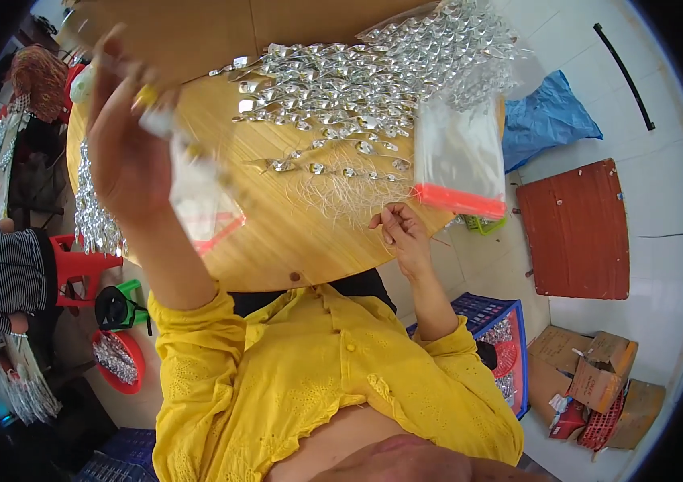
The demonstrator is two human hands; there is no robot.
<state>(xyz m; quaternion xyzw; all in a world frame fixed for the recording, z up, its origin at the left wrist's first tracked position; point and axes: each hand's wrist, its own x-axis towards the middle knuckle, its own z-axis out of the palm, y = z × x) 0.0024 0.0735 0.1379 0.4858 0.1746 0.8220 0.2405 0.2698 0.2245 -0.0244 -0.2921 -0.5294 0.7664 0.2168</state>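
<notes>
My left hand (128,173) is raised over the left part of the round wooden table (269,257). Its fingers are closed on a twisted foil strip (156,124), silvery with yellow bits and smeared by motion. Below the strip lies a clear plastic bag (211,205) with a red edge. My right hand (405,237) is by the table's near right edge, fingers curled into a pinch; whatever they hold is too small to make out. Beside it spreads a tangle of thin pale threads (341,193). Many twisted silver strips (333,88) lie in rows beyond, next to a stack of clear bags (458,145).
A blue plastic sack (550,120) and a red-brown board (574,233) are on the right. Near my right elbow stands a blue crate (523,353); cardboard boxes (602,373) lie beyond. Two other people sit at left, near a red basin (140,365) and a green stool (120,301).
</notes>
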